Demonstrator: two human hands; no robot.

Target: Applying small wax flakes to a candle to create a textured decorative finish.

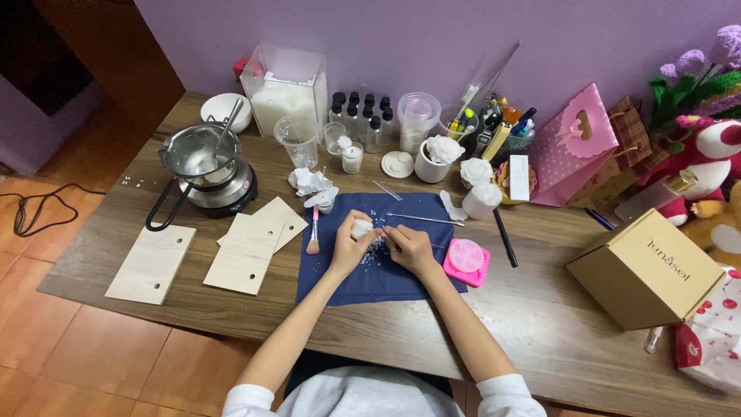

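Left hand (351, 245) holds a white piece (361, 227); right hand (409, 249) pinches it; pink mould (466, 261) beside.

Home craft corner, candle-making setup: wooden desk (540, 309) against a lilac wall (386, 38), tiled floor. Melting pot (197, 154) on a small electric hotplate (224, 193), clear box of white wax flakes (285, 93), small dropper bottles (363, 116), finished white flower candles (444, 150), plush toy (706, 162), pink gift bag (571, 147).
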